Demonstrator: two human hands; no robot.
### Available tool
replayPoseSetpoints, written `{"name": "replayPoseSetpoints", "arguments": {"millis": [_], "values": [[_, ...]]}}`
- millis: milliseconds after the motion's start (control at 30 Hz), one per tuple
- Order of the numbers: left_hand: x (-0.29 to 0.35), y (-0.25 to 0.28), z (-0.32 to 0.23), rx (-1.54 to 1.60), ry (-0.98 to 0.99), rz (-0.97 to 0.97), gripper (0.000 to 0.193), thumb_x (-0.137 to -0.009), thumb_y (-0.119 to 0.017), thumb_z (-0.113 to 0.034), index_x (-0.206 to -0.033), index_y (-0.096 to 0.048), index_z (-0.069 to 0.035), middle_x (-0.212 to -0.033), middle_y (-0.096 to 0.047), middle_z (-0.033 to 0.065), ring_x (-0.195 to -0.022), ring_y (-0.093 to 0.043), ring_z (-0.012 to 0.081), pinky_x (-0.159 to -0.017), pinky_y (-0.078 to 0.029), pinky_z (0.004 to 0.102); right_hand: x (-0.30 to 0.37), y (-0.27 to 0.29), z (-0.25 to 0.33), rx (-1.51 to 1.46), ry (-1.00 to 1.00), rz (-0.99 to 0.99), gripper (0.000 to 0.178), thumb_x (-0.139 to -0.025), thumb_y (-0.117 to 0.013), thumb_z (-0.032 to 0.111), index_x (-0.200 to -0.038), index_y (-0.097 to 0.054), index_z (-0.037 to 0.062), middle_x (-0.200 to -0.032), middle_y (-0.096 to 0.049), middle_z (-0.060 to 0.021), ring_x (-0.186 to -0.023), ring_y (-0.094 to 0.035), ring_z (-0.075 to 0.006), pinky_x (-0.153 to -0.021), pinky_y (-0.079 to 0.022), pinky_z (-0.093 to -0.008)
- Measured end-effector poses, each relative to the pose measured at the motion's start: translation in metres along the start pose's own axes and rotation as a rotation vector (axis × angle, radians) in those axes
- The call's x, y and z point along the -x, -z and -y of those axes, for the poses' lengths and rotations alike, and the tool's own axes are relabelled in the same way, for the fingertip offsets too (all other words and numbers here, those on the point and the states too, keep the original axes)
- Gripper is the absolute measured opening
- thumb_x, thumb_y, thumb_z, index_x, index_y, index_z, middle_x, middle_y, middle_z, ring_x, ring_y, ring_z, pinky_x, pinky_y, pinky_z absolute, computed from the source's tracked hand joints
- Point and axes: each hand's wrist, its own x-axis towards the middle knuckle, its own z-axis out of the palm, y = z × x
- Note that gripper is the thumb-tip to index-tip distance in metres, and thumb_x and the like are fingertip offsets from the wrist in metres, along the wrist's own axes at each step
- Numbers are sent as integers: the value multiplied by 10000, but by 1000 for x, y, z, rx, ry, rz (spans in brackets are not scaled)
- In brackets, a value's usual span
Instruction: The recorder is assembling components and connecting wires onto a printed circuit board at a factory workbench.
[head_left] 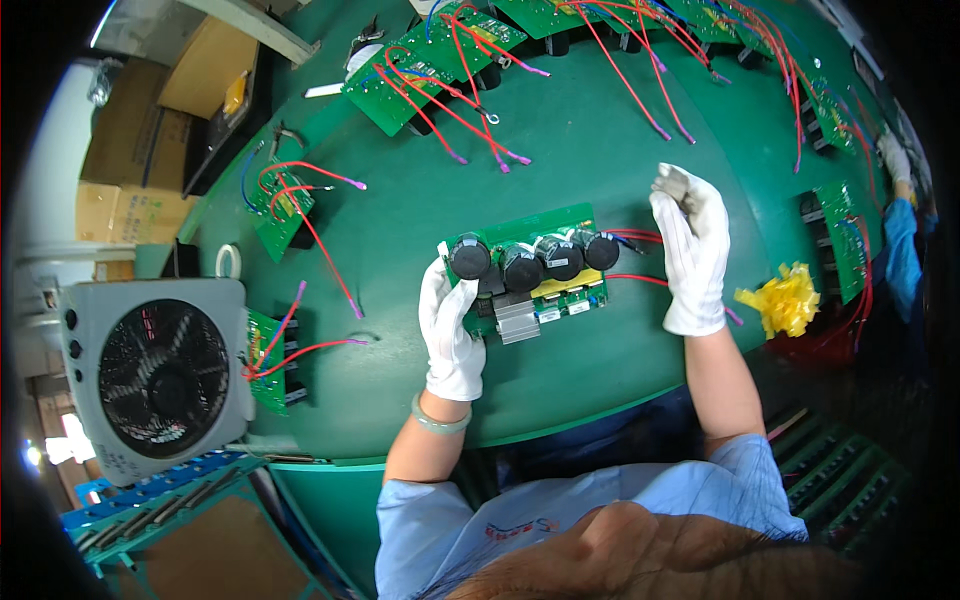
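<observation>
over the middle of the green surface (570, 130), a circuit board (550, 285) held by the gloved left hand (452, 340)

the left fingers pinch the board's left end, thumb beside the first of four black round capacitors (522, 268), a silver heat sink (517, 321) showing below them; the gloved right hand (697, 260) is raised apart from the board, to its right, its fingers bunched close together, though whether the thumb meets them i cannot tell; red wires (635, 278) run from the board toward that hand; more boards (392, 100) line the far edge, a yellow bundle (785, 300) lies further right, a grey fan (165, 375) stands at the left
</observation>
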Motion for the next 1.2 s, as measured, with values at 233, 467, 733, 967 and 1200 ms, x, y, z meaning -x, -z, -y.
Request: {"name": "replayPoseSetpoints", "arguments": {"millis": [233, 467, 733, 967, 1200], "values": [[-1, 1, 2, 146, -10, -65, 378, -915, -513, -185, -1236, -486, 14, -1189, -525, 76, -1092, -505, 163, -972, -373, 310, -4, 3, 4, 230, 285, 99, 264, -745, -669, -30, -1001, -655, 30, -893, -661, -121, -711, -633, -233, -634, -515, -320], [0, 1, 4, 129, -13, -86, 379, -907, -533, -210, -1216, -490, 5, -1161, -527, 68, -1069, -508, 158, -958, -382, 309, 5, 11, 24, 204, 707, 574, 317, -730, -723, 133, -1044, -682, 127, -677, -582, -23, -564, -563, -183, -486, -425, -311], [0, 1, 0, 108, 23, -120, 409, -892, -509, -217, -1239, -495, -1, -1157, -554, 77, -1062, -537, 179, -933, -427, 328, 7, 8, 14, 367, 802, 576, 322, -702, -690, 86, -1023, -673, 101, -844, -609, -36, -673, -598, -195, -542, -447, -319], [2, 2, 1, 234, 51, -118, 395, -881, -555, -146, -1240, -489, 5, -1179, -532, 62, -1089, -504, 158, -974, -370, 305, 12, 7, 15, 420, 836, 583, 408, -671, -683, 55, -1077, -671, 94, -850, -615, -39, -722, -598, -184, -547, -422, -314], [2, 6, 4, 178, 18, -92, 395, -891, -552, -128, -1255, -471, -1, -1171, -548, 59, -1088, -502, 147, -973, -360, 303, 15, -1, 21, 403, 834, 609, 371, -692, -729, 63, -1058, -679, 88, -822, -619, -51, -670, -597, -192, -506, -419, -315]]}}
